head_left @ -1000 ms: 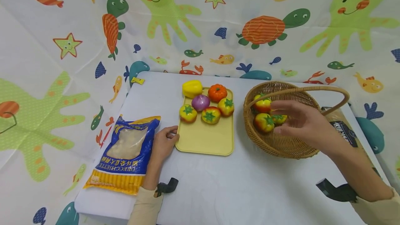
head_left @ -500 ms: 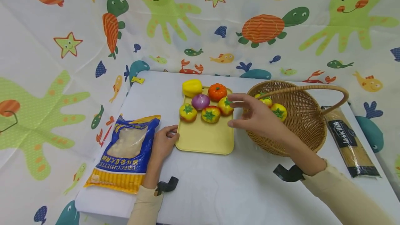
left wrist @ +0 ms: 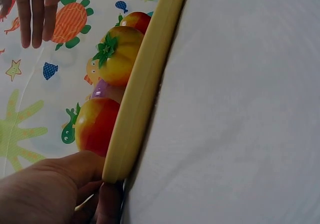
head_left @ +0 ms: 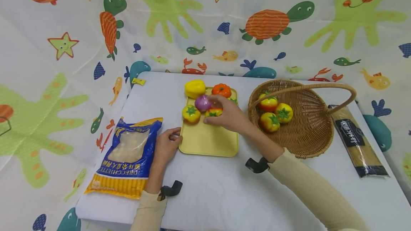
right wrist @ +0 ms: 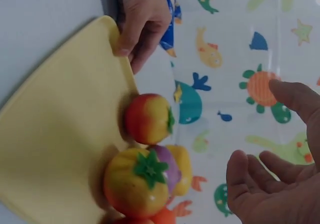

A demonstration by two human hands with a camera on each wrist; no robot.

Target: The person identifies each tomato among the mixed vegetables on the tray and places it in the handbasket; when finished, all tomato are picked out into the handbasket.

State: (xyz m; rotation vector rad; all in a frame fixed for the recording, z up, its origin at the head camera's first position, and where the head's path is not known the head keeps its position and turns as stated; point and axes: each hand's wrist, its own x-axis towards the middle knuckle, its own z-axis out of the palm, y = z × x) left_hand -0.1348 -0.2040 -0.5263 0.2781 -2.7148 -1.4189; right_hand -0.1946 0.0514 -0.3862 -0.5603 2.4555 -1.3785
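White table [head_left: 205,188] under yellow tray [head_left: 208,140]; sea-creature-print cloth [head_left: 192,20] hanging behind

Head view evenly bright, with soft shadow on the table [head_left: 218,188]. Both wrist views dimmer and less sharp.

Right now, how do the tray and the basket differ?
The tray is pale yellow and smooth, the basket brown and woven. The tray is flat with rounded corners; the basket is deep and round, with an arched handle. The left hand grips the tray's edge; no hand grips the basket. Both hold red-and-yellow fruit.
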